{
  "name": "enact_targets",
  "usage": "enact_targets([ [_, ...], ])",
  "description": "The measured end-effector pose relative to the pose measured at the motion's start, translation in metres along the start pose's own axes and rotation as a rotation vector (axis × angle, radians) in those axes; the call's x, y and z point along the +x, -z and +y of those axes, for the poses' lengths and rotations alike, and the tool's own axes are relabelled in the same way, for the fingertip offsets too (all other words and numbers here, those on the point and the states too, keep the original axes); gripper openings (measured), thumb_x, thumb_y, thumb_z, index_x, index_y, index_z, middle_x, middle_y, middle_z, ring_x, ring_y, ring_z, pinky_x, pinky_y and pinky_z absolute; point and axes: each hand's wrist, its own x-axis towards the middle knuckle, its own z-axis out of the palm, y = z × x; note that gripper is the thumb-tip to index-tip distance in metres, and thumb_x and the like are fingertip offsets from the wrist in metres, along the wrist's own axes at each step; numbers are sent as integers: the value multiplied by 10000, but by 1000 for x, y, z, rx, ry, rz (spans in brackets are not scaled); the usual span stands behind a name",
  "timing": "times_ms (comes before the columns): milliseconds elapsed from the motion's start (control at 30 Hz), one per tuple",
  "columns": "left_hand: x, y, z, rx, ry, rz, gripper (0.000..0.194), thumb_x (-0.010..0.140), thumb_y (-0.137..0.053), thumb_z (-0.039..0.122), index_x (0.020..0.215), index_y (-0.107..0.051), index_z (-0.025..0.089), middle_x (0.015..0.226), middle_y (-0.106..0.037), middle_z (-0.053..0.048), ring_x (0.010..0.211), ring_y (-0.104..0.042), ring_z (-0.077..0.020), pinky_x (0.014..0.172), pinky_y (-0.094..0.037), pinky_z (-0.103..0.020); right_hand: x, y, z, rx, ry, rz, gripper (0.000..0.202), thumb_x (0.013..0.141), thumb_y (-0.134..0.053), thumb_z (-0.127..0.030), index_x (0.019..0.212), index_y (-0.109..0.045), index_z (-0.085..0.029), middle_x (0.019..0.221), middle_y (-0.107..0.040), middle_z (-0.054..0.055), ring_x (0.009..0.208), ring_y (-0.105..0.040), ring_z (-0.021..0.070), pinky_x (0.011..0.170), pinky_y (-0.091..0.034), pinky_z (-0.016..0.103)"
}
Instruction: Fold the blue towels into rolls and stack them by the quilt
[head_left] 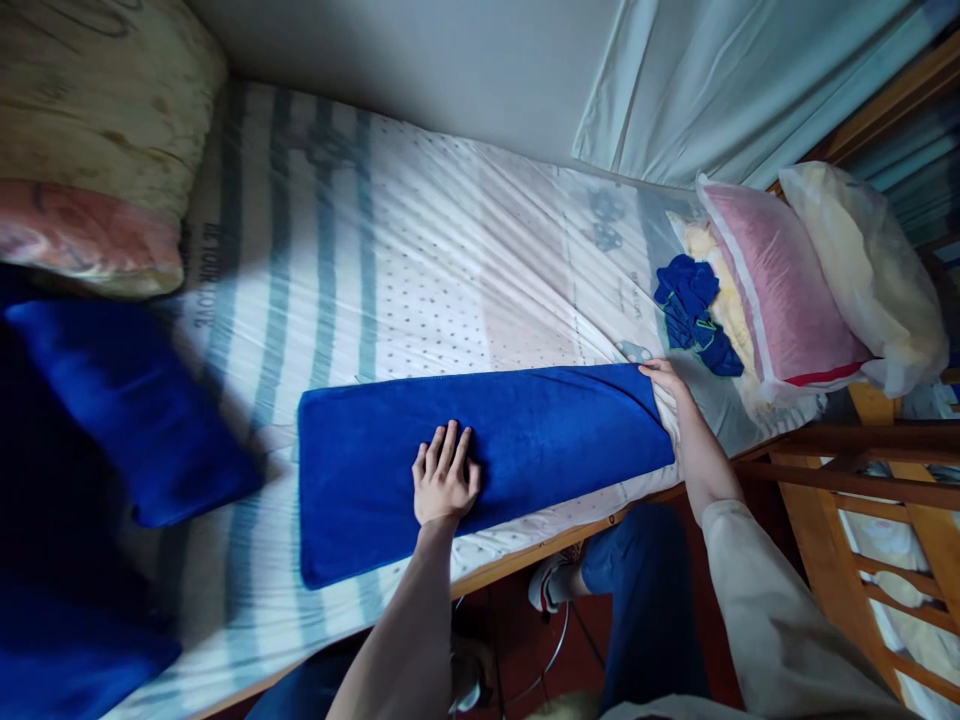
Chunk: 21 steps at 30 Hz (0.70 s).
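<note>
A blue towel (525, 430), folded into a long flat strip, lies along the near side of the bed. My left hand (444, 480) rests palm down on it, left of its middle, with the fingers spread. At the far right corner of the strip, my right hand (664, 377) has its fingers closed on the edge; the thumb is partly hidden. A slanting crease runs from that corner across the cloth. Left of the strip lies another folded blue cloth (142, 410).
The bed has a striped, dotted sheet (427, 270) and a wooden edge (540, 545). On the right are a crumpled blue garment (690, 305), a pink pillow (787, 280) and a pale wrapped pillow (862, 270). A yellowish bundle (112, 110) stands at left, a curtain (712, 90) behind.
</note>
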Motion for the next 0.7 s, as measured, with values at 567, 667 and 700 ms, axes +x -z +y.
enact_targets([
  [567, 1, 2, 2, -6, 7, 17, 648, 914, -518, 255, 1560, -468, 277, 1633, -409, -70, 1519, -377, -322, 1279, -206, -561, -32, -36, -53, -372, 115, 347, 305, 964, -505, -243, 1140, -733, -140, 1283, -683, 197, 1252, -585, 319, 1112, -447, 496],
  [667, 0, 2, 1, -24, 15, 4, 675, 903, -530, 254, 1571, -446, 295, 1643, -391, -57, 1526, -364, -328, 1280, -200, -570, -90, -89, -77, -409, 376, 259, 460, 1032, -427, -313, 1450, -568, -181, 1573, -471, 166, 1452, -413, 340, 1213, -326, 547],
  [700, 0, 2, 1, -26, 16, 2, 678, 900, -533, 253, 1572, -445, 296, 1645, -388, -57, 1527, -361, -330, 1280, -198, -572, -111, -109, -83, -418, 457, 178, 498, 1044, -408, -335, 1516, -503, -210, 1627, -414, 129, 1492, -370, 334, 1233, -300, 541],
])
